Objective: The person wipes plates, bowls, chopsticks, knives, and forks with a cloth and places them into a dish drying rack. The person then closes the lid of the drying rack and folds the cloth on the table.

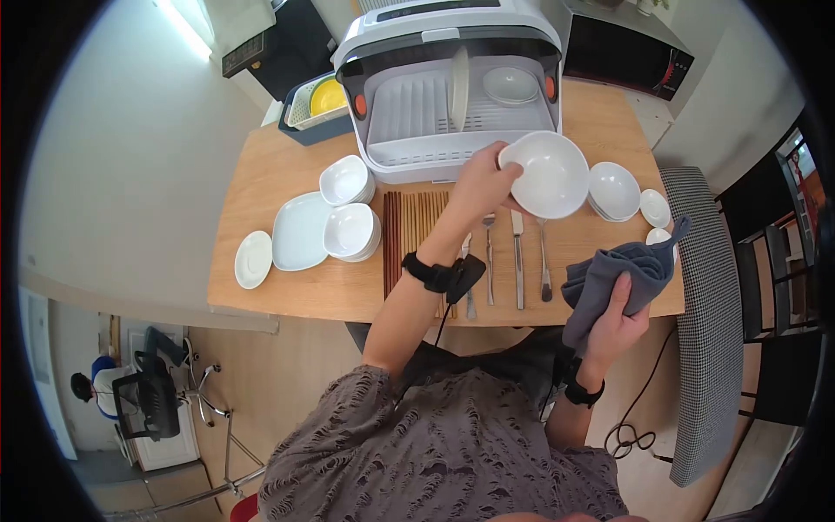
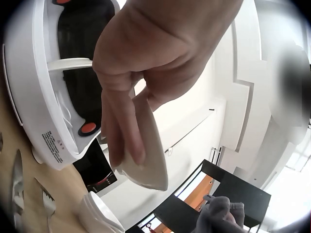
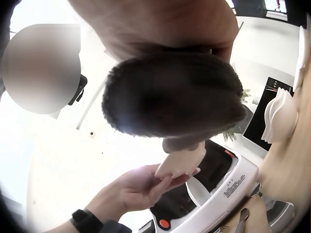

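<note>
My left hand [image 1: 484, 181] grips a white bowl [image 1: 551, 177] by its rim, thumb on the inside, in front of a white dish cabinet [image 1: 426, 167]. The left wrist view shows the bowl [image 2: 151, 167] tipped on its side, fingers along its outer wall. On the right, my right hand [image 1: 616, 331] holds a bunched grey-blue cloth [image 1: 628, 268] near the table edge. That cloth [image 3: 170, 97] fills much of the right wrist view and hides most of the fingers. Inside the cabinet, a plate [image 1: 459, 91] stands upright beside a bowl [image 1: 511, 85].
Stacked white bowls [image 1: 614, 191] and small dishes [image 1: 655, 209] stand right. Left are more bowls [image 1: 350, 228], a tray [image 1: 300, 230] and a saucer [image 1: 253, 259]. Chopsticks [image 1: 402, 235], knives [image 1: 518, 261] and forks [image 1: 490, 261] lie in front. A basket [image 1: 304, 109] sits beside the cabinet.
</note>
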